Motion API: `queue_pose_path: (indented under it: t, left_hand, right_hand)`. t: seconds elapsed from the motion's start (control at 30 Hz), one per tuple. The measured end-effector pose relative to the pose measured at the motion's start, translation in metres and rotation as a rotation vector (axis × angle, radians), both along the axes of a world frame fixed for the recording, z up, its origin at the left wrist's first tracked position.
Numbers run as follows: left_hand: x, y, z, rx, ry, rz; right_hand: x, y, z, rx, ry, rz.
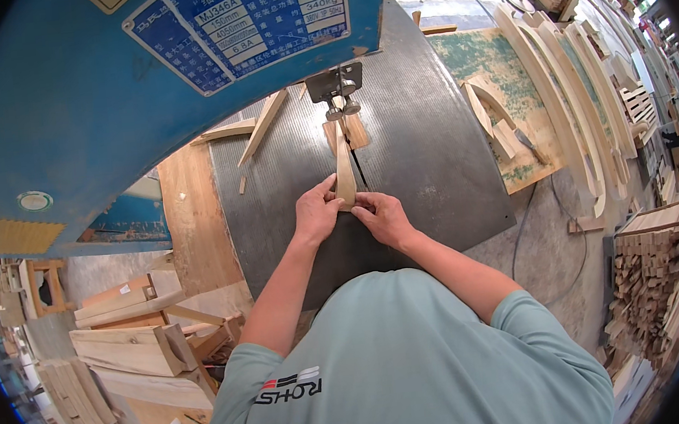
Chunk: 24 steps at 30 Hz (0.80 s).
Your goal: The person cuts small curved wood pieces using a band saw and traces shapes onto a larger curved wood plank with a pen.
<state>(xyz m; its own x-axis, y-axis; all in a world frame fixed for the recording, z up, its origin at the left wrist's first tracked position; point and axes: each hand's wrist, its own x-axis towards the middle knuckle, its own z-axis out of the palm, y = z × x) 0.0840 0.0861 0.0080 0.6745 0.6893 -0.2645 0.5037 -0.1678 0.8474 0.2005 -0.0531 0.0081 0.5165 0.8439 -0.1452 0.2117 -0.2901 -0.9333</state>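
A tapered, slightly curved wooden piece lies on the dark metal table of a blue band saw. Its narrow far end reaches the blade area under the roller guide. My left hand grips the near end from the left, fingers bent along its side. From the right, my right hand pinches the same wide end with thumb and fingers. A dark slot runs in the table just right of the piece. A flat light wood block sits beneath the guide; where the blade meets the wood is too small to tell.
Offcut strips lie at the table's far left. To the right, a worn green-and-wood board carries curved pieces and a brush-like tool. Long curved rails stand beyond it. Stacked beams are at left, piled blocks at right.
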Motion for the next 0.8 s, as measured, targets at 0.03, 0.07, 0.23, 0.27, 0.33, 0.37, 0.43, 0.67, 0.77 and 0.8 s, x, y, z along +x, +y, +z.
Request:
queue_pose_path:
  t: [0.03,0.07,0.23,0.27,0.33,0.37,0.43,0.67,0.77,0.8]
  left_hand:
    - [-0.001,-0.001,-0.002,0.006,0.008,0.0]
    - [-0.001,-0.003,-0.003,0.015,0.003,-0.004]
    - [-0.001,-0.012,0.002,0.004,0.018,-0.009]
    - [-0.002,-0.014,0.002,0.002,0.006,-0.004]
    - [-0.003,-0.017,0.002,-0.001,-0.017,0.006]
    - [-0.003,-0.019,0.001,-0.014,-0.02,0.01]
    - [-0.005,-0.022,-0.001,-0.04,-0.026,0.019]
    - [-0.008,-0.028,-0.005,-0.024,-0.023,0.02]
    - [-0.006,-0.027,-0.006,0.015,-0.022,0.013]
    - [-0.005,-0.027,-0.006,0.009,-0.027,0.018]
  right_hand:
    - [0.0,-0.001,-0.001,-0.002,-0.003,0.001]
    - [0.0,-0.003,-0.002,-0.005,-0.005,0.001]
    - [-0.001,-0.01,0.007,-0.035,0.0,0.0]
    - [-0.002,-0.011,0.006,-0.027,0.016,-0.006]
    - [-0.003,-0.015,0.004,-0.024,0.025,-0.009]
    - [-0.003,-0.016,0.003,-0.028,0.019,-0.006]
    - [-0.003,-0.019,0.004,-0.038,0.018,0.002]
    - [-0.006,-0.024,0.01,-0.04,0.055,0.01]
    - [-0.004,-0.024,0.004,-0.028,0.047,0.012]
    - [-0.003,-0.023,0.001,-0.018,0.046,0.01]
